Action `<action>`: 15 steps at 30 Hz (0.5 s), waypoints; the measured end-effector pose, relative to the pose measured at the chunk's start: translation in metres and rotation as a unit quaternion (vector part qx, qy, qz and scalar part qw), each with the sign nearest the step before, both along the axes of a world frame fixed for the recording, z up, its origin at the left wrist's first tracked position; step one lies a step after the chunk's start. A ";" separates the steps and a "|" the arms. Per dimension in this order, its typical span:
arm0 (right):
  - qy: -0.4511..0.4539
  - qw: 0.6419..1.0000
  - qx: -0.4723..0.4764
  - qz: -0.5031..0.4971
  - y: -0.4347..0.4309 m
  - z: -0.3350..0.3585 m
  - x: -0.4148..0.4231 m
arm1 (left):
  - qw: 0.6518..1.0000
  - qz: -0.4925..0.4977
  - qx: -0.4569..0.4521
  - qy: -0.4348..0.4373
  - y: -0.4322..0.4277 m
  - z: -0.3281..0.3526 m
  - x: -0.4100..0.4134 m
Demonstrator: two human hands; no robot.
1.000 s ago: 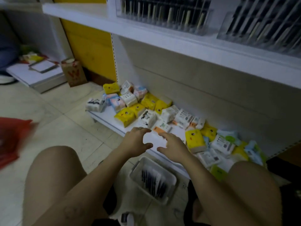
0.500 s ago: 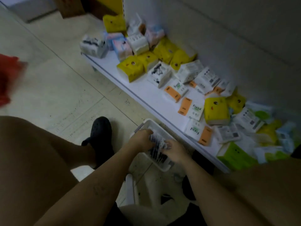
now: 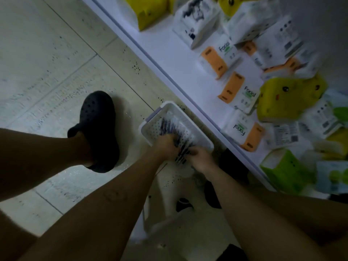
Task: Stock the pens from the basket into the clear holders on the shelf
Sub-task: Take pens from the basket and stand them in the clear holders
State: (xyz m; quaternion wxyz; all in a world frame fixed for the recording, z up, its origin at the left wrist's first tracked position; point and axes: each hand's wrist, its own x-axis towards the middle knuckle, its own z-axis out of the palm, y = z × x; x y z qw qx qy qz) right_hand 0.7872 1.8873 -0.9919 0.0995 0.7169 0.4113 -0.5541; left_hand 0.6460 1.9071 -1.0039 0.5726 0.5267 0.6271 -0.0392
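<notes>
The pens (image 3: 168, 127) lie in a bunch in the white basket (image 3: 197, 131), which sits on the floor (image 3: 47, 72) just beside the edge of the low shelf (image 3: 180, 59). They are dark and thin. Their long way runs along the basket's long side, with one end pointing back at us.

Both hands are down in the basket, right on the bunch. The left hand (image 3: 165, 148) is on top of the pens with its fingers (image 3: 174, 141) curled around them. The right hand (image 3: 201, 160) touches the near ends of the pens, but it is too blurry for us to tell whether it holds any. We think the left hand is better placed to lift the bunch.

We count one basket and two hands. The pens are too many and too blurry to count. We do not see the clear holders from here.

On the low shelf lie many tissue packs (image 3: 233, 87); at least three have orange ends. One black shoe (image 3: 98, 125) stands on the floor to the left of the basket.
</notes>
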 end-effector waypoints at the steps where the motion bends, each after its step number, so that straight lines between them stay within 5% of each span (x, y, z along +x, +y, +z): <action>1: -0.001 1.000 -0.008 -0.010 -0.001 -0.007 0.000 | 1.000 0.014 -0.009 -0.004 0.002 -0.006 0.001; 15: -0.002 0.985 -0.109 -0.137 0.005 -0.094 -0.009 | 0.985 0.130 -0.106 -0.034 0.015 -0.068 0.018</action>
